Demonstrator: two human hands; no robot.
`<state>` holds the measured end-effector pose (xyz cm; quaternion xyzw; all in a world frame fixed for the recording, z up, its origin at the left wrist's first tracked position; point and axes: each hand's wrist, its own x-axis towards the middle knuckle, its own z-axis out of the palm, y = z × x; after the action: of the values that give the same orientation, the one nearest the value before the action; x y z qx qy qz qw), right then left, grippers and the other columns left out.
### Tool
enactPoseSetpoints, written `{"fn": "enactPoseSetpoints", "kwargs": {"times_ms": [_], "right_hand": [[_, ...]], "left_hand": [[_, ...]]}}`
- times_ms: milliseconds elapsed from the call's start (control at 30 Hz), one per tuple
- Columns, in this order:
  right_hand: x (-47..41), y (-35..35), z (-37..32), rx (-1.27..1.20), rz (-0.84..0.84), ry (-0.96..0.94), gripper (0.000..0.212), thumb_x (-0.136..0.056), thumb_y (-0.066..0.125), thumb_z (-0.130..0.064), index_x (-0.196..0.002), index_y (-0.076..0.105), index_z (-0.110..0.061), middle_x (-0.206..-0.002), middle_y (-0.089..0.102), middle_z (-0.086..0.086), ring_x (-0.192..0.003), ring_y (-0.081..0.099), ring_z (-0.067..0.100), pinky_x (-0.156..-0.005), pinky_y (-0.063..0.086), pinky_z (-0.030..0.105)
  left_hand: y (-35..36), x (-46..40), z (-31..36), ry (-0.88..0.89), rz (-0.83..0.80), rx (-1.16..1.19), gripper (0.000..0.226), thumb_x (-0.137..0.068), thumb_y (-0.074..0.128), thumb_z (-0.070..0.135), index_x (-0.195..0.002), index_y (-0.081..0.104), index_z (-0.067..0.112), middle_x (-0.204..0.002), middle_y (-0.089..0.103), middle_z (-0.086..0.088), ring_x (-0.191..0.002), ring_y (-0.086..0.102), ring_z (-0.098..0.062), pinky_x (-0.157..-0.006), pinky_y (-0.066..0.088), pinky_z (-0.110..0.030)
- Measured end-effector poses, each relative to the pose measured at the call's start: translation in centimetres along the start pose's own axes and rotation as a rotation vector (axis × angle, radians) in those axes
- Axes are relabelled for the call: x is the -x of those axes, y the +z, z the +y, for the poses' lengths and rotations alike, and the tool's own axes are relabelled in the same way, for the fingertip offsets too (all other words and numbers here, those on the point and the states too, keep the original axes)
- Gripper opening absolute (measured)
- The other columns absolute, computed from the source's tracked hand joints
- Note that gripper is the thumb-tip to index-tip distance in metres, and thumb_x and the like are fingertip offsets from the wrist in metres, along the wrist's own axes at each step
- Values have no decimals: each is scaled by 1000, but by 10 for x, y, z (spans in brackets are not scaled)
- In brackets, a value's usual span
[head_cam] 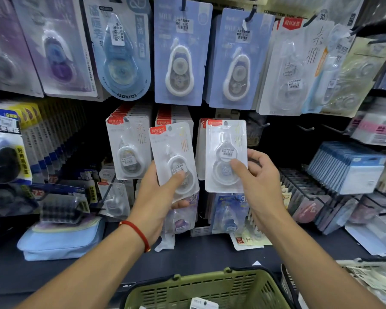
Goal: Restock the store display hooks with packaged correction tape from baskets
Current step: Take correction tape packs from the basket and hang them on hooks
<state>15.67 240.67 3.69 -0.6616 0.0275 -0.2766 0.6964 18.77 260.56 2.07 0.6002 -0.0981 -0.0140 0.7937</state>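
Correction tape packs, two in hand, both white blister cards with a red top label. Left hand (159,197) grips one pack (173,159) by its lower end, thumb across the front, card tilted left and held in front of the middle stack. Right hand (262,181) pinches the other pack (226,156) at its right edge, thumb on the blister; card upright, right at the front of the right-hand stack (201,148). Can't tell if its hole is on the hook. Hands apart, each clamped on its own pack.

Same product hangs on hooks behind: left stack (128,148) and middle stack (174,120). Bare hooks (305,128) to the right of those. Row above: blue-card correction tapes (181,52) and lavender ones (60,47).

Green basket (210,288) at bottom centre below the hands, one pack (204,304) lying inside. White basket (352,264) at the lower right edge holding cards. Light blue pouch (62,239) on the shelf (187,257) at left. Red cord bracelet (138,233) on the left wrist.
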Motion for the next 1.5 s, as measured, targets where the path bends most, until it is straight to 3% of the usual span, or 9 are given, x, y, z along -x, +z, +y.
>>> {"fn": "enactPoseSetpoints", "kwargs": {"times_ms": [167, 267, 333, 467, 600, 767, 900, 1100, 1500], "right_hand": [[0, -1, -2, -4, -7, -46, 32, -97, 76, -22, -126, 62, -18, -107, 81, -4, -97, 78, 13, -76, 60, 20], [0, 0, 0, 42, 29, -42, 31, -96, 76, -25, -124, 63, -21, -108, 80, -3, -97, 78, 12, -77, 60, 22], [-1, -2, 2, 265, 79, -65, 37, -96, 75, -36, -128, 60, -24, -120, 73, -8, -108, 69, 6, -86, 55, 25], [3, -2, 4, 711, 18, -206, 46, -95, 64, -53, -136, 57, -32, -134, 54, -13, -130, 44, 9, -100, 38, 28], [13, 11, 4, 427, -293, -86, 21, -97, 69, -46, -116, 66, -36, -113, 74, -16, -107, 68, 1, -90, 52, 26], [10, 13, 7, 240, -121, -55, 22, -99, 72, -26, -118, 63, -23, -108, 78, -5, -99, 75, 10, -92, 61, 41], [5, 4, 7, 208, -35, -28, 24, -101, 69, -29, -124, 64, -23, -113, 78, -4, -105, 74, 13, -97, 59, 49], [7, 3, 6, 205, 29, -50, 23, -97, 70, -36, -118, 67, -28, -103, 80, -8, -96, 76, 10, -89, 62, 46], [2, -1, 1, 144, 23, -91, 19, -99, 72, -28, -116, 74, -23, -102, 81, -5, -95, 78, 14, -79, 62, 30]], "left_hand": [[-1, -2, -2, 38, 60, -72, 33, -90, 70, 25, -120, 63, 36, -113, 75, 5, -100, 76, -29, -68, 64, -60], [-3, -3, -4, 83, 83, -102, 29, -87, 68, 28, -111, 61, 41, -108, 74, 8, -91, 75, -26, -58, 62, -40], [-4, -2, -4, 125, 87, -127, 29, -91, 68, 19, -103, 59, 44, -103, 73, 12, -82, 74, -21, -54, 58, -32], [2, 1, -1, 113, 20, -127, 45, -93, 66, -2, -116, 54, 34, -111, 75, 3, -87, 77, -26, -58, 64, -46], [12, 10, 0, 45, -144, -93, 54, -96, 65, -7, -135, 52, 27, -121, 75, -1, -99, 78, -26, -76, 65, -55], [18, 11, -1, 38, -177, -115, 66, -98, 63, -7, -151, 45, 28, -126, 70, -9, -107, 74, -22, -84, 65, -43], [19, 10, -4, 73, -221, -163, 70, -94, 66, -9, -141, 48, 40, -123, 68, 1, -103, 73, -13, -83, 64, -32], [20, 9, -5, 93, -197, -171, 76, -76, 78, 11, -141, 55, 42, -125, 70, 5, -107, 72, -18, -96, 61, -47], [20, 10, -3, 103, -228, -176, 73, -75, 77, 10, -141, 57, 33, -129, 70, 10, -110, 72, -21, -101, 58, -52]]}}
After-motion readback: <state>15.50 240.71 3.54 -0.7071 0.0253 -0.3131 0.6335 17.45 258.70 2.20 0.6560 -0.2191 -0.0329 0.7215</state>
